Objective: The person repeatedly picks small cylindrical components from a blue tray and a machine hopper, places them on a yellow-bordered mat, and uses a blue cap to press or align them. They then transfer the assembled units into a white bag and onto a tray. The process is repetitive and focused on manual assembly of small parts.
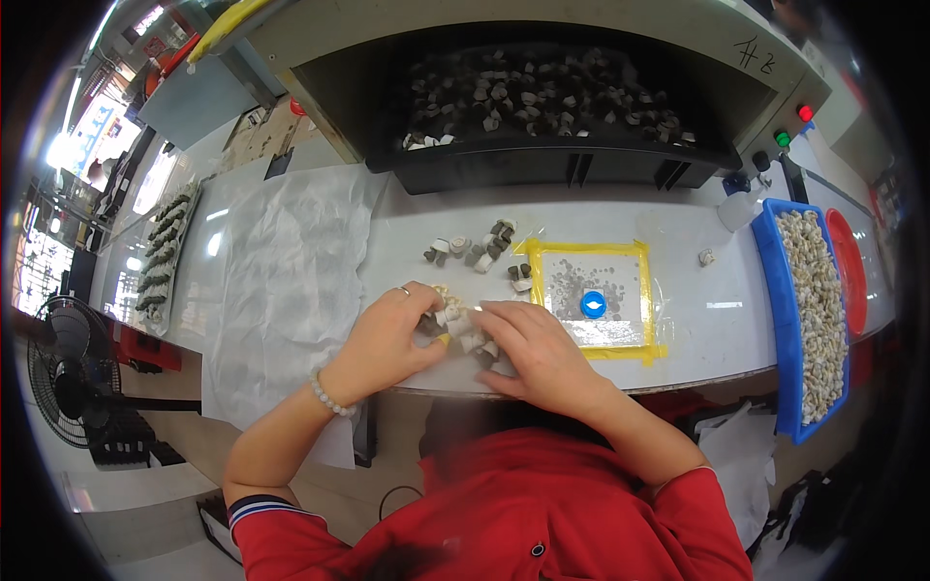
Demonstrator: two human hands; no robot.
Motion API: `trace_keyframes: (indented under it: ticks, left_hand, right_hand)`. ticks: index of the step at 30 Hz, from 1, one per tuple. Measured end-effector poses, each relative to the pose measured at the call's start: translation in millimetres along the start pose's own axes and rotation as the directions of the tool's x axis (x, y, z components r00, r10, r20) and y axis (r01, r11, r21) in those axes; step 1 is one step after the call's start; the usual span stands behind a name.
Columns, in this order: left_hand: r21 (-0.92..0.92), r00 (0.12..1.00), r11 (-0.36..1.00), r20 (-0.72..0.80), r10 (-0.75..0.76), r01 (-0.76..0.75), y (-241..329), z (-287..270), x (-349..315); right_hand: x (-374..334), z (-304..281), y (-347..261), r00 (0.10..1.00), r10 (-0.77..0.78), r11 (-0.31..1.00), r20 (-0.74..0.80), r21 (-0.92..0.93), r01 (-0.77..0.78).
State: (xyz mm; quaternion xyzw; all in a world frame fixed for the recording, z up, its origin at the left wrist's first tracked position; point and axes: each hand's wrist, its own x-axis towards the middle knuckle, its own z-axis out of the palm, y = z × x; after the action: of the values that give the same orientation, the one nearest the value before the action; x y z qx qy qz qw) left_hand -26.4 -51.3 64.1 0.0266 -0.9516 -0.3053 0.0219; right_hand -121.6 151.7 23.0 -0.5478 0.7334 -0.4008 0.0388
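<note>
Several small white-and-grey rolled pieces [455, 318] are bunched between my two hands near the table's front edge. My left hand [387, 337] curves round the bunch from the left, thumb and fingers against the pieces; its thumb tip looks yellow. From the other side my right hand [544, 360] presses its bent fingers on the same bunch. Both hands partly hide these pieces. Just beyond them lies a loose cluster of similar pieces [491, 247], and a smaller group [520, 278] sits beside the yellow-taped square.
A yellow-taped square [644, 300] holds a round blue item [593, 304]. Behind stands a black tray [572, 165] of pieces inside a machine opening. Right are a blue tray [790, 320] full of pieces and a red tray [846, 271]. Thin white sheeting [291, 261] lies left; a fan [73, 373] stands beyond.
</note>
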Motion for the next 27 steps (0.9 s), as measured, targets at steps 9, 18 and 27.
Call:
trace_keyframes:
  ticks: [9, 18, 27]
  left_hand:
    - [-0.019, 0.999, 1.000, 0.031, 0.009, -0.009, -5, -2, 1]
    - [0.145, 0.997, 0.987, 0.032, 0.065, -0.069, 9, 3, -1]
    - [0.141, 0.999, 0.989, 0.011, 0.042, -0.043, 10, 5, 0]
  right_hand:
    - [-3, 7, -2, 0.998, -0.024, 0.990, -0.050, -0.140, 0.017]
    - [-2, 10, -1, 0.997, 0.010, 0.989, -0.075, -0.147, -0.021]
    - [-9, -4, -5, 1.000, -0.013, 0.994, 0.018, -0.110, 0.015]
